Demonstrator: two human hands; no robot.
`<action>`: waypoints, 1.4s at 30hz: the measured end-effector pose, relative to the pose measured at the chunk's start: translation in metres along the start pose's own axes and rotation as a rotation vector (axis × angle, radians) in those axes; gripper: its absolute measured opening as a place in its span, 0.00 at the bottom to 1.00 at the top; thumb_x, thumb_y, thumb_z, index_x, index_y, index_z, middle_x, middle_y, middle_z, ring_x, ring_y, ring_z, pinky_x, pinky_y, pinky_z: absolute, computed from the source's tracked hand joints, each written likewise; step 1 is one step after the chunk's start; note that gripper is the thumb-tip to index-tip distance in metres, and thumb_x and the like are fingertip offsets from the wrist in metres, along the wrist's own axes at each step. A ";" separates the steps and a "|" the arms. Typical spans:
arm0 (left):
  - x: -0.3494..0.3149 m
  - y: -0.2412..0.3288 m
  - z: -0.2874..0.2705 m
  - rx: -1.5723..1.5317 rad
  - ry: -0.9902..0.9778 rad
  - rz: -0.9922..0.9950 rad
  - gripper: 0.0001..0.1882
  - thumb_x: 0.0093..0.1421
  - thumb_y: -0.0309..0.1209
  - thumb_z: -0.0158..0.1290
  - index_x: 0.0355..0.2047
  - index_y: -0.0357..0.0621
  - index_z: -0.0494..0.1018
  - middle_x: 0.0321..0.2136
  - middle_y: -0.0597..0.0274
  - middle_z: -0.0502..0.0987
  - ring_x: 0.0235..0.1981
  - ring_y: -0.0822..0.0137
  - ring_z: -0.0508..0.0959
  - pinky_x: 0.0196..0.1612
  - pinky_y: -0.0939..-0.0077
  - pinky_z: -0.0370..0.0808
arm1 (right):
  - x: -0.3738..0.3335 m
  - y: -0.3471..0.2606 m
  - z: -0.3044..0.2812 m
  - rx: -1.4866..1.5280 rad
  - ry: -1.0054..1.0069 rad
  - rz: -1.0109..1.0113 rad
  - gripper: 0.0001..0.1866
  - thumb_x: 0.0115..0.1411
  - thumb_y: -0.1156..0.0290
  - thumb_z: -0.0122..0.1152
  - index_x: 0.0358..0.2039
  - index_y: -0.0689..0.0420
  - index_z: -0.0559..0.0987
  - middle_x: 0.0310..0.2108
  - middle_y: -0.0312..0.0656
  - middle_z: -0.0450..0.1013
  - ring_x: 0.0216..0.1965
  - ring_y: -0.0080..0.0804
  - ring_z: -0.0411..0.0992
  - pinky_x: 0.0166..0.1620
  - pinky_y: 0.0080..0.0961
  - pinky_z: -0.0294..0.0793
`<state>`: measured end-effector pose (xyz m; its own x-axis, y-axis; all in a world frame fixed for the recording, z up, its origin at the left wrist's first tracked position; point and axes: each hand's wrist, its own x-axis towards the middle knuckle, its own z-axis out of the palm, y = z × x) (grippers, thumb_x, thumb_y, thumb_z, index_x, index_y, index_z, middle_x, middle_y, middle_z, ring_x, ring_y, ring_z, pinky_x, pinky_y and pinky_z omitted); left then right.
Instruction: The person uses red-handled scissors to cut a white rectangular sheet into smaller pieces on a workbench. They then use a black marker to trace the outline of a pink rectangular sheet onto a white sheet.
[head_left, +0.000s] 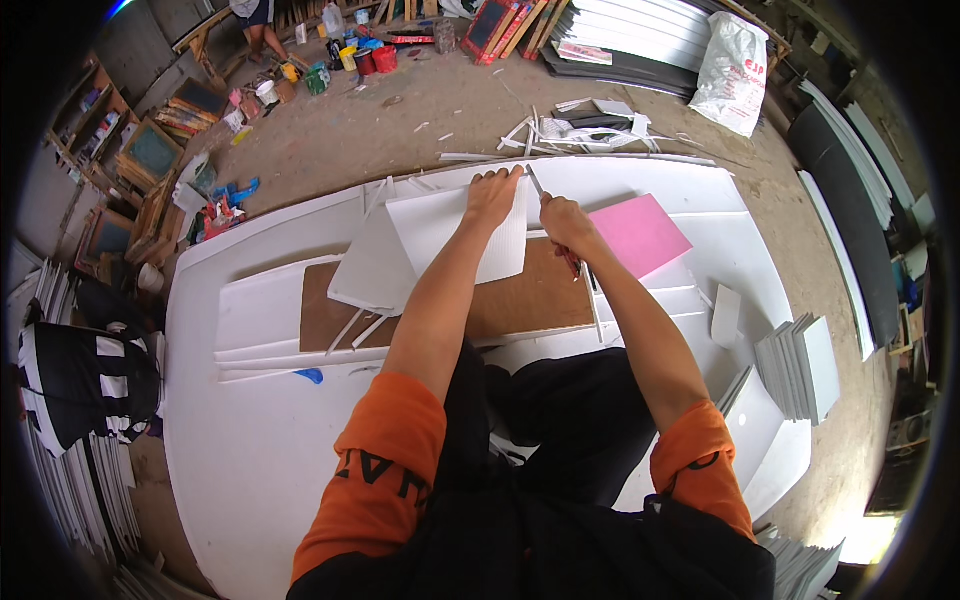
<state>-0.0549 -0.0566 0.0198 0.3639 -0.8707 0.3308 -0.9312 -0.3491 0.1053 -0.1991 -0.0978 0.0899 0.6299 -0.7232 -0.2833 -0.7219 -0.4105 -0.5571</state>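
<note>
My left hand [493, 197] lies on the far right corner of a white sheet [455, 230], its fingers bent together over the edge. My right hand [568, 223] is closed round a knife with a red handle [572, 263]. Its narrow grey blade [534, 180] points away from me, just right of the left fingertips. Under the white sheet are another pale sheet [378, 265] and a brown board [530, 305]. Thin white offcuts [370, 331] lie at the board's near side. To the right of my right wrist rests a pink sheet [640, 235].
A large white panel [250, 440] bears all this. Stacks of cut sheets [797, 370] stand at its right edge, beside a small white piece [726, 316]. Scraps [580, 128] litter the floor beyond. Paint pots [365, 60] and a white sack [732, 75] stand farther back.
</note>
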 end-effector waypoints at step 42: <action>-0.007 -0.001 -0.021 -0.113 -0.195 0.231 0.16 0.56 0.38 0.47 0.38 0.41 0.60 0.21 0.48 0.74 0.28 0.48 0.75 0.30 0.57 0.72 | -0.020 -0.001 -0.010 -0.164 -0.101 -0.061 0.15 0.58 0.69 0.37 0.33 0.70 0.68 0.24 0.55 0.73 0.23 0.44 0.75 0.30 0.33 0.75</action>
<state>-0.0567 -0.0428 0.0368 0.1300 -0.9763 0.1730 -0.9825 -0.1034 0.1551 -0.2144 -0.0885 0.1043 0.6935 -0.6383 -0.3341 -0.7133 -0.5431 -0.4430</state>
